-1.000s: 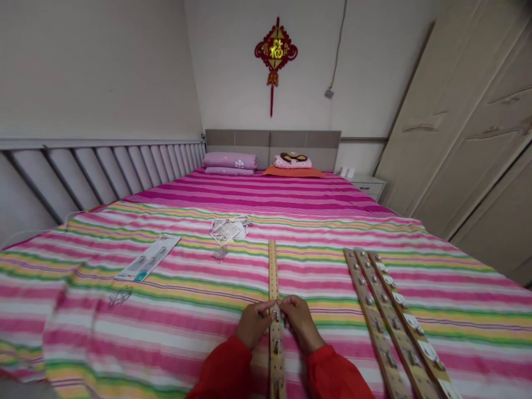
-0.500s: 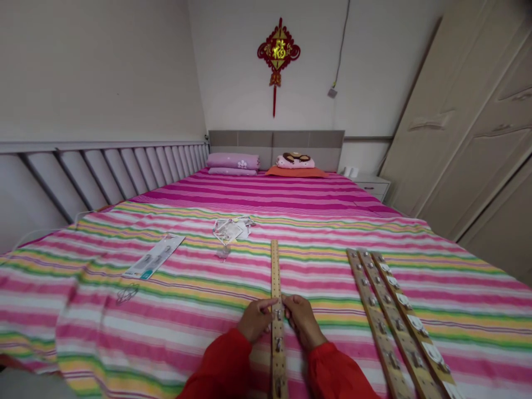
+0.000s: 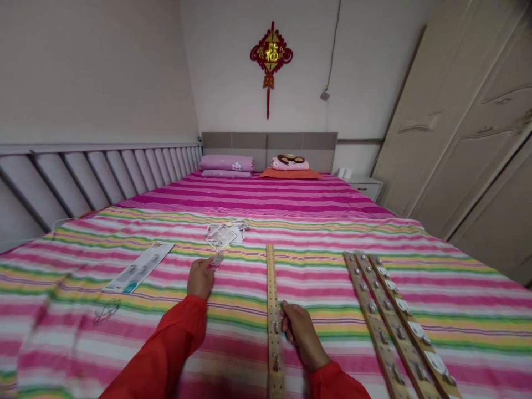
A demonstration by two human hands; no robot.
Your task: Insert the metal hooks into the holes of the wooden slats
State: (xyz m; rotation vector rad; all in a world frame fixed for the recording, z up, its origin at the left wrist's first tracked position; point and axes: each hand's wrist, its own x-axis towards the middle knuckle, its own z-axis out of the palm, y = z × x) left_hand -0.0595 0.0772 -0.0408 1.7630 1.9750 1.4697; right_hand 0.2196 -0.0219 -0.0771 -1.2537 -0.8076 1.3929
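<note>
A long pale wooden strip point(image 3: 272, 288) with rows of holes lies lengthwise on the striped bedspread, with small metal clips point(image 3: 275, 327) fixed along its near part. My right hand point(image 3: 301, 335) rests at the strip's right edge, fingers curled and thumb against the forefinger; whatever they hold is hidden. To the left, my left hand point(image 3: 201, 277) reaches forward, its fingertips closed on a small clear plastic bag point(image 3: 216, 260). The bag's contents are too small to make out. Just beyond it lies a pile of clear packets and white paper pieces point(image 3: 226, 234).
On the right lie three more wooden strips with metal clips point(image 3: 382, 332); the outermost also carries white round pieces point(image 3: 403, 306). A flat white package point(image 3: 139, 269) and a tangle of thin wire point(image 3: 107, 310) are at left. Folded bedding point(image 3: 228, 163) sits by the headboard.
My left hand has left the wooden strip and moved forward and left to the small plastic bag. My right hand stays beside the strip. The view has shifted slightly.
</note>
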